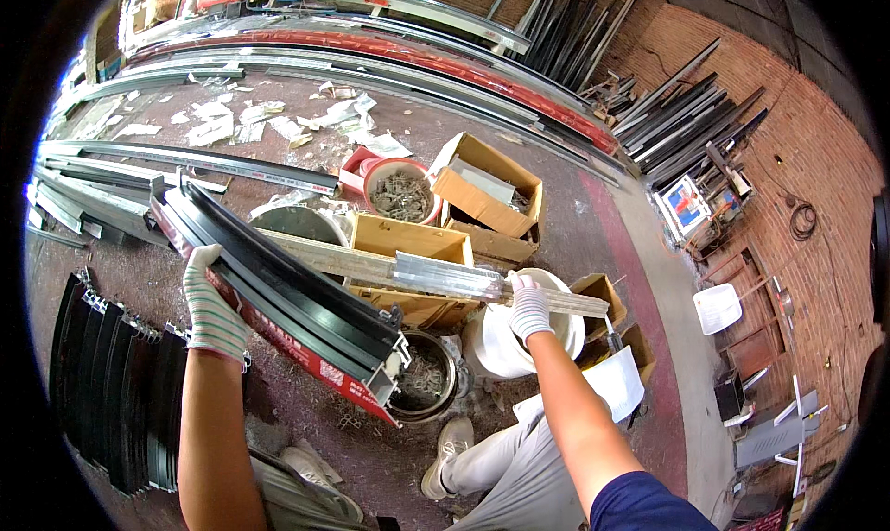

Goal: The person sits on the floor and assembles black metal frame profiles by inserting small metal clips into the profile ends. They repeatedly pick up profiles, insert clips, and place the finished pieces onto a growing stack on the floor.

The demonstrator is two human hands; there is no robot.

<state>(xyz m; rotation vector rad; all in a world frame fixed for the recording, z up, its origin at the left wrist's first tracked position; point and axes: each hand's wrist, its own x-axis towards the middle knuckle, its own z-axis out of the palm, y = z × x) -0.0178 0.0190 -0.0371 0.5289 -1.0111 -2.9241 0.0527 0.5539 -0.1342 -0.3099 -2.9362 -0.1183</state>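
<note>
WORKSHOP FLOOR, BRICK WALL BEYOND: DARK PROFILE BUNDLE HELD SLANTWISE AT THE LEFT GRIP

The dark reddish floor [575,207] is noted as the main surface, with a brick wall [779,123] recorded far to the right of both grips. Paper scraps [213,128] are scattered on the floor beyond the left grip.

The bundle of dark profiles [297,295] is found at the left grip [213,309], extending mainly to its right and toward the wearer. Its long axis is laid from far left to near right; the bundle is held nearer its far-left end, and the cut ends are presented at the near-right end. The left grip, gloved, is closed on the near-side edge. A red printed strip [324,369] is seen along that same side.

The right grip [530,310] is placed well apart, to the right of the bundle, against a pale long strip [324,256] partly covered by clear wrapping [440,276]. Contact is observed; whether the fingers are clenched around it cannot be told.

Below the right grip a white bucket [487,350] is noted, with a cardboard box [464,200] standing beyond. Further dark profiles [111,383] are laid to the left of the left grip.
</note>
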